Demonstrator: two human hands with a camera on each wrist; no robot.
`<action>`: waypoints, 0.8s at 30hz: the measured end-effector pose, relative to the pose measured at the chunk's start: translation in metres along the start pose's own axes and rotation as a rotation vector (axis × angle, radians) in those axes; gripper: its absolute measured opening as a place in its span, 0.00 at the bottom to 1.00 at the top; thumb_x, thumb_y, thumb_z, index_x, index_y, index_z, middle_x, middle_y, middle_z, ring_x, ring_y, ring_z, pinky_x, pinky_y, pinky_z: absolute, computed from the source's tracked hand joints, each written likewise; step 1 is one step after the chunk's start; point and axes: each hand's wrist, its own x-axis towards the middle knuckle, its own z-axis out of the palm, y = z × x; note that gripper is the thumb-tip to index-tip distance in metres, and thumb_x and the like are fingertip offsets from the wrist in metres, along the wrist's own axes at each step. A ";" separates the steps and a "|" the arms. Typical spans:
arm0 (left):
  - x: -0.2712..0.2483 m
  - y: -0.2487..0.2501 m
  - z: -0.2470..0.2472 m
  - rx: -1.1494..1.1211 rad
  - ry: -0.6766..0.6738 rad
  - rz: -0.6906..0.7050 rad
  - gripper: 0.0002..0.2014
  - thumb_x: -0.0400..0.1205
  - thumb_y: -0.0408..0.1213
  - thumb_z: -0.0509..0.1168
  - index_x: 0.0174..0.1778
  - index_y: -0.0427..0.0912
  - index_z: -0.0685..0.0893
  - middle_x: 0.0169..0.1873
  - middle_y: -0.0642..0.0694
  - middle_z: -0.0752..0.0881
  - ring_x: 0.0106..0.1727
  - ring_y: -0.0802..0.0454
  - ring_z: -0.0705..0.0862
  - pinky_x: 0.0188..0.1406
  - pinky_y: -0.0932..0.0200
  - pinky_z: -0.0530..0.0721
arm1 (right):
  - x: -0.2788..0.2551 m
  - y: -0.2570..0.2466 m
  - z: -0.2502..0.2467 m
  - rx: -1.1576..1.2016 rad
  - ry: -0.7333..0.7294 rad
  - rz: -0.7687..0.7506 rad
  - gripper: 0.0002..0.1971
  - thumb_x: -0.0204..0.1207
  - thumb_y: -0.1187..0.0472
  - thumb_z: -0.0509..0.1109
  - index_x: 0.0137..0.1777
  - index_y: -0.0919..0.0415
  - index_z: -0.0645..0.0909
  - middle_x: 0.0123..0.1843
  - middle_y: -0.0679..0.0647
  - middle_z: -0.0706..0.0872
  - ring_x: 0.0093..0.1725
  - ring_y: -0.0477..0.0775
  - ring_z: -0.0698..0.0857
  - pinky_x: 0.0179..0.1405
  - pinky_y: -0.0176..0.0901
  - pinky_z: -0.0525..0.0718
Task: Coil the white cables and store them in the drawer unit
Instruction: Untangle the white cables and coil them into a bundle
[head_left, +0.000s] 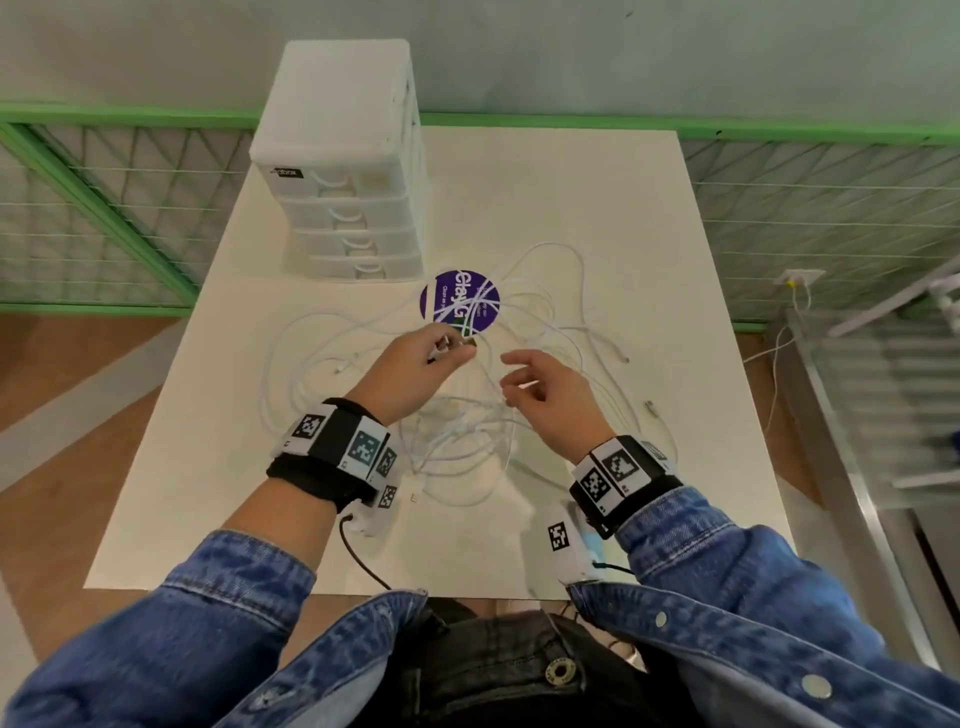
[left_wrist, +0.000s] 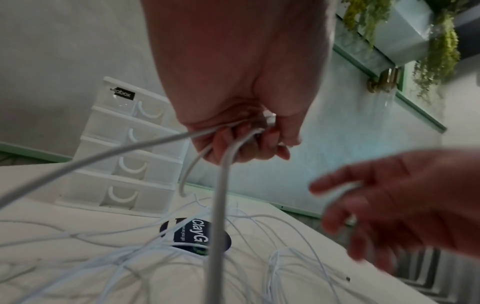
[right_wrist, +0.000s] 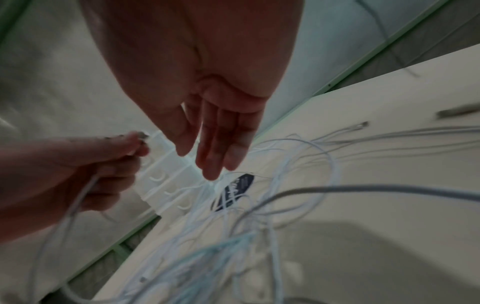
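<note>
A tangle of white cables (head_left: 467, 415) sprawls across the middle of a white table (head_left: 675, 364), several strands crossing a round purple sticker (head_left: 460, 300); the white drawer unit (head_left: 343, 171) stands at the table's 11 o'clock corner, its four drawers closed. The left hand (head_left: 415, 371), raised above the heap, has its fingers curled tight round a few cable strands, while the right hand (head_left: 550, 389), at its 3 o'clock, hovers with fingers loosely spread, gripping nothing

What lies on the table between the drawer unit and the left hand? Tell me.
In the head view, a round purple sticker crossed by white cables lies between the drawer unit and left hand.
</note>
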 end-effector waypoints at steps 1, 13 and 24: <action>0.000 -0.001 0.000 -0.022 0.017 -0.011 0.12 0.83 0.45 0.64 0.51 0.40 0.82 0.38 0.56 0.80 0.40 0.63 0.78 0.38 0.66 0.72 | -0.003 0.009 -0.005 -0.062 0.023 0.023 0.11 0.75 0.63 0.68 0.54 0.49 0.81 0.44 0.49 0.88 0.41 0.52 0.87 0.47 0.38 0.82; -0.016 0.007 0.014 -0.153 0.070 -0.009 0.06 0.85 0.41 0.60 0.51 0.43 0.78 0.32 0.51 0.75 0.35 0.51 0.74 0.37 0.63 0.71 | -0.028 0.100 -0.075 -0.874 0.215 0.494 0.18 0.77 0.61 0.64 0.66 0.61 0.73 0.62 0.62 0.77 0.60 0.63 0.78 0.58 0.55 0.78; -0.013 0.037 0.022 -0.250 0.095 0.026 0.04 0.85 0.41 0.59 0.45 0.53 0.76 0.31 0.52 0.73 0.28 0.53 0.71 0.36 0.59 0.72 | -0.015 0.065 -0.068 -0.539 0.227 0.310 0.09 0.80 0.58 0.60 0.55 0.60 0.76 0.44 0.58 0.86 0.45 0.61 0.84 0.46 0.50 0.81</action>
